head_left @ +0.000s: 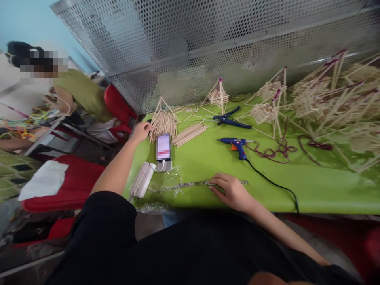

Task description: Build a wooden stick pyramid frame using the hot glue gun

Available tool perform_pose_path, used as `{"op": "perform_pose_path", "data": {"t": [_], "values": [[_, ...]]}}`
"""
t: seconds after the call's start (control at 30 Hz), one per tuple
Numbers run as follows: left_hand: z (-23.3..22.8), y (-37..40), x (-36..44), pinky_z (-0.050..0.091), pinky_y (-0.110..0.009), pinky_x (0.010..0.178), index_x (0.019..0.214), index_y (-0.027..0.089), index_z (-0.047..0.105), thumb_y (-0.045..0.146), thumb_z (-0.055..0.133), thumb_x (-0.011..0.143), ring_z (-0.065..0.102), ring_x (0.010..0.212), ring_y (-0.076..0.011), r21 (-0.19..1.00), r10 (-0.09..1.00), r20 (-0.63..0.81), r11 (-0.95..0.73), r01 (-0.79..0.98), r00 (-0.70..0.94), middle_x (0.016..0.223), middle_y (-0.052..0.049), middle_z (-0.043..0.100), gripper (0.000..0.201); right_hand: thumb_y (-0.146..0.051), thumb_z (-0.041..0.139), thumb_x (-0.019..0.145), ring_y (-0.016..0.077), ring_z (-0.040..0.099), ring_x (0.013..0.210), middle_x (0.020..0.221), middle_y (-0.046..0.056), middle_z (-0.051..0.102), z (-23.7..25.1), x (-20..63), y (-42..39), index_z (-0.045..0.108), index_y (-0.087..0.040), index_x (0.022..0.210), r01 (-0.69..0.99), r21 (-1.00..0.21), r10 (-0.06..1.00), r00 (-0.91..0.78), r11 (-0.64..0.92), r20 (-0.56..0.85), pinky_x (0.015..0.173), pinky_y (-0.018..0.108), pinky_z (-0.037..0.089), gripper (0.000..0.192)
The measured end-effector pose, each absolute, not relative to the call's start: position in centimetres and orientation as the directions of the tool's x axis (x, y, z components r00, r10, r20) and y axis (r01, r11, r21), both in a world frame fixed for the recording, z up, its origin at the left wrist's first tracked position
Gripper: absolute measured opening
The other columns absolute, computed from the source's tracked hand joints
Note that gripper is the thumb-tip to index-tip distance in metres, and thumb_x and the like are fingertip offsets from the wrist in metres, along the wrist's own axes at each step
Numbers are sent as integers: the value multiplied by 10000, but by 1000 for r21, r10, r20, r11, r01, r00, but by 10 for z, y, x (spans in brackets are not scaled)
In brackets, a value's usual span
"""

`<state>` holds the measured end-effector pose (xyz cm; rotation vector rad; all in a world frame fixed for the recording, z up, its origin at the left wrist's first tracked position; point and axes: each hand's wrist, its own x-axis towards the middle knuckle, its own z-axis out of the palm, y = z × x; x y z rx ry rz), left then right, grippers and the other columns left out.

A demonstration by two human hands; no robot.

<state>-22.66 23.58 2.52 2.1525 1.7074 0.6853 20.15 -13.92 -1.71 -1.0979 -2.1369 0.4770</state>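
My left hand reaches to the far left of the green table, its fingers pinched at the lower corner of a triangular frame of thin wooden sticks. Behind and below that frame lies a fanned pile of wooden sticks, with a second bundle of sticks to its right. Near the front edge, my right hand rests palm down, fingers apart and loosely bent, over a narrow patterned strip. A blue glue gun with a lit red light lies beyond it, and blue-handled cutters lie farther back.
A phone is cabled beside a pale oblong case. Several stick pyramids crowd the right, near purple cord. The glue gun's black cable crosses the front edge. A perforated metal panel stands behind; another person sits at left.
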Motion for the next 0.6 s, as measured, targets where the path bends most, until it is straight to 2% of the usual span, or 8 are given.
{"op": "perform_pose_path", "data": {"t": [0.1,0.27,0.4,0.6], "values": [[18,237,-234,419,-356,1074,899,175,739,347,694,908,588,1039,-246,478,962,210,-255,840,173,1055,-100,728,178,-262,615,1089,257,743,938,1075,114,760,-17,201,-139,720,-220,1193,564,-587,814,-421,580,400,810,427,644,153],[13,235,-238,458,-369,1004,909,179,773,388,726,887,611,954,-246,502,964,231,-236,832,133,985,-91,751,216,-255,618,1084,267,739,923,1041,113,763,-17,199,-138,731,-206,1200,567,-566,801,-443,598,402,799,436,633,169],[10,234,-237,498,-370,917,904,192,788,423,735,873,655,902,-248,592,962,265,-222,775,73,936,-78,770,239,-254,608,1095,255,730,941,1039,114,758,-17,199,-139,724,-185,1194,579,-555,802,-448,597,396,815,418,623,168],[4,241,-222,525,-320,754,924,183,763,462,733,876,615,730,-179,760,960,277,-194,620,-40,813,-46,719,286,-257,597,1103,252,719,933,1031,105,756,-15,200,-138,716,-182,1185,584,-542,796,-466,605,387,801,413,611,163]]}}
